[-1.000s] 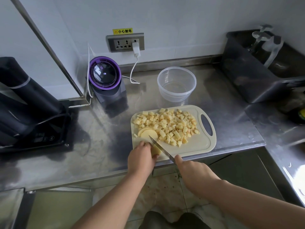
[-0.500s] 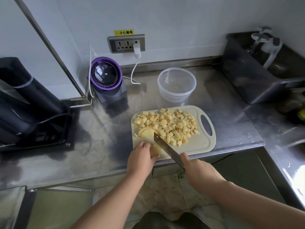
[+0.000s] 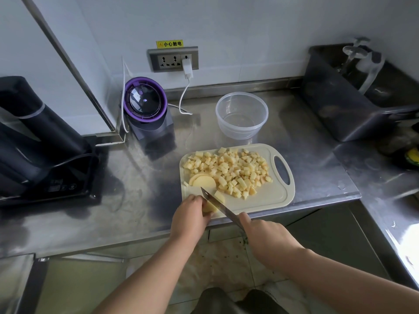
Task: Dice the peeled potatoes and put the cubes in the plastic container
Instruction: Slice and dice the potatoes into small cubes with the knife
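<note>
Cutting board (image 3: 267, 199): potato cubes (image 3: 231, 171) diced; slices (image 3: 203, 181), potato piece (image 3: 209, 207) uncut. Plastic container (image 3: 240, 132) behind board, unfilled. Left grip (image 3: 189, 215) clasps potato piece; right grip (image 3: 263, 234) clasps knife (image 3: 218, 203).

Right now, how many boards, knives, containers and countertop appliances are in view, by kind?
cutting board: 1
knife: 1
clear plastic container: 1
dark tub: 1
appliances: 2, the purple-lidded appliance and the black appliance
Total: 6
</note>
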`<state>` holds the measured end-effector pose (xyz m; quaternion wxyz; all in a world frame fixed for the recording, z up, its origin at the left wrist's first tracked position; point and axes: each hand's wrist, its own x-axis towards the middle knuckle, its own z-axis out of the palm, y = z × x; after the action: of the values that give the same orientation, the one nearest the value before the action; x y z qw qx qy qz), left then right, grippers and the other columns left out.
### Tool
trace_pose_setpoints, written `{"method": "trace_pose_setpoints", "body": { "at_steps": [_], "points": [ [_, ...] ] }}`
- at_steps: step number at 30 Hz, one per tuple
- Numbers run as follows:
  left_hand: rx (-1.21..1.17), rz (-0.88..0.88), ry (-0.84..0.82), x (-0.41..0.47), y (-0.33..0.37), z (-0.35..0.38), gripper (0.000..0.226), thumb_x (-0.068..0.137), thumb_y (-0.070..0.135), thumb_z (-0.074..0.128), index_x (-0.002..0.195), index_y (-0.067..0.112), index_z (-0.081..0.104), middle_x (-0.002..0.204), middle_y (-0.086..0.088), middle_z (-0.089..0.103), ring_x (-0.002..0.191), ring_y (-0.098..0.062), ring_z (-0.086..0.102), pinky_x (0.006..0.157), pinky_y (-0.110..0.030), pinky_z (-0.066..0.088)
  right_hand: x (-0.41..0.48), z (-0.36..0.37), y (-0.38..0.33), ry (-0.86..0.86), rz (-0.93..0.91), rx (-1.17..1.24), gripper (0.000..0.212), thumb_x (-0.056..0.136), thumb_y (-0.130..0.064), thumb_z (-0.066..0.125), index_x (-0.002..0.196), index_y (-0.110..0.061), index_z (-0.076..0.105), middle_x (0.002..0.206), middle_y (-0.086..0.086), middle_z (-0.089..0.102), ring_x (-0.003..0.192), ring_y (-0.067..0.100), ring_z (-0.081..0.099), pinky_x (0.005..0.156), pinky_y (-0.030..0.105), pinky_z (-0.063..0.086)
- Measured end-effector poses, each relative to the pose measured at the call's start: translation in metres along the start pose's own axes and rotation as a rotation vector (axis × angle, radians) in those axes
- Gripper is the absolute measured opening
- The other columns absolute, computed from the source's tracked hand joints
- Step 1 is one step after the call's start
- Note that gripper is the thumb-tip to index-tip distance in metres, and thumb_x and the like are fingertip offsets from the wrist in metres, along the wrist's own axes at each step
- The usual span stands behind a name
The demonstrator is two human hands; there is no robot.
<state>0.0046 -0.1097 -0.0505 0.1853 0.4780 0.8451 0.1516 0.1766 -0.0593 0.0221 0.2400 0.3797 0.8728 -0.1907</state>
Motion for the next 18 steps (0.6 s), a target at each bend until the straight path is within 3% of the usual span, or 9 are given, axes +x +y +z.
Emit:
{"method": "trace_pose_setpoints", "body": {
  "at_steps": [9, 18],
  "points": [
    [0.024, 0.023, 0.007, 0.003, -0.002, 0.003, 0.033, 0.088, 0.038, 0.065, 0.111, 0.016, 0.061, 0.111, 0.003, 0.058, 0.100, -0.015, 0.058, 0.076, -0.025, 0.047, 0.006, 0.008, -0.005, -0.032, 0.008, -0.089, 0.074, 0.095, -0.001, 0.046, 0.153, -0.017, 0.003, 0.073, -0.001, 0.046, 0.055, 0.008, 0.040, 0.047, 0.021, 0.034],
    [-0.011, 0.089, 0.021, 0.000, -0.010, 0.005, 0.036, 0.088, 0.037, 0.065, 0.118, 0.017, 0.062, 0.116, 0.004, 0.059, 0.102, -0.014, 0.058, 0.083, -0.026, 0.050, 0.007, 0.001, 0.008, -0.028, 0.063, 0.095, 0.045, 0.098, -0.008, 0.042, 0.137, -0.018, 0.023, 0.073, -0.002, 0.048, 0.057, 0.010, 0.045, 0.045, 0.020, 0.032]
  ]
}}
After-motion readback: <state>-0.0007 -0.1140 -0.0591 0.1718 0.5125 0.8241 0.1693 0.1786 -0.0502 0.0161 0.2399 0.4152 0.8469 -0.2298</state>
